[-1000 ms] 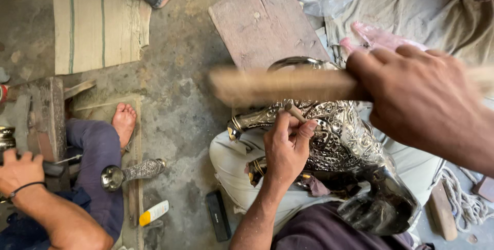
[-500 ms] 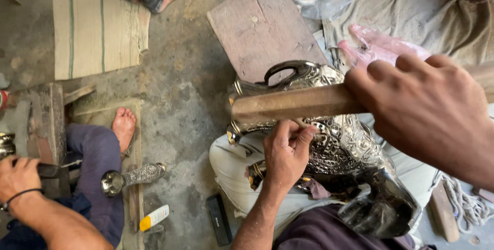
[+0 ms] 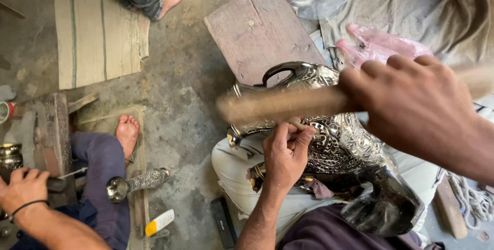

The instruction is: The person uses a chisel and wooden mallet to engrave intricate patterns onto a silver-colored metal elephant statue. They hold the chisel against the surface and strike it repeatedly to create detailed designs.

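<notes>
Resting across the person's lap in the lower right of the frame, an ornate silver vessel (image 3: 345,142) lies on its side, its long axis running from the narrow neck at middle left down to the wide, dark-polished base at lower right, with the curved handle (image 3: 288,70) arching up toward the top of the frame. The left hand (image 3: 285,154) sits at the centre of the frame against the engraved body, its fingers (image 3: 303,135) pinched around a small punch (image 3: 298,125) whose tip meets the metal. The right hand (image 3: 411,108) fills the upper right, its fingers clenched around a wooden mallet (image 3: 278,105), which stretches roughly level toward the left, blurred, just above the vessel and the punch. A wooden board (image 3: 262,28) lies on the concrete floor (image 3: 180,90) above the vessel, with a pink plastic bag (image 3: 381,46) to its right on a grey cloth (image 3: 427,8). At the lower left another person's hand (image 3: 23,191) grips a dark tool (image 3: 56,183) beside a wooden block (image 3: 49,126), their bare foot (image 3: 126,134) resting on the floor, and a small engraved silver piece (image 3: 134,184) lies near the foot. A striped mat (image 3: 98,33) covers the upper left.
</notes>
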